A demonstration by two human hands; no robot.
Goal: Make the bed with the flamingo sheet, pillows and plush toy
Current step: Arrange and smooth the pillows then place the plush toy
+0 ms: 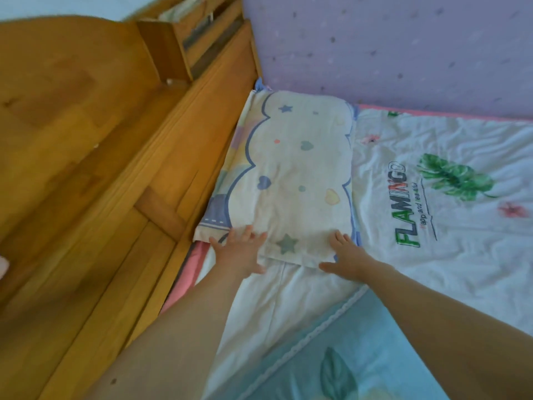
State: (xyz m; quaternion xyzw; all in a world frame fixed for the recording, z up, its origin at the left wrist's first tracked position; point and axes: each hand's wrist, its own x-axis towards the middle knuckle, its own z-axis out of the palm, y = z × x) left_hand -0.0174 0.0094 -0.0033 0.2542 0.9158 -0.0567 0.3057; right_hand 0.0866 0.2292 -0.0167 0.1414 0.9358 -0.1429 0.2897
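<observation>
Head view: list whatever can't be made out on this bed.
Flamingo sheet: cut off by the right frame edge; partly hidden under the pillow.
Small print under FLAMINGO: too blurred to read.
Pale pink thing at the left edge: cut off, unidentifiable.
Plush toy, any second pillow: outside the head view.
Teal blanket: cut off by the bottom edge.

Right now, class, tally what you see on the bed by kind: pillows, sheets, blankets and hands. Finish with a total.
Pillow: 1
Flamingo sheet: 1
Teal blanket: 1
Hands: 2, the left hand and the right hand, both flat on the pillow's near edge
Total: 5
</observation>
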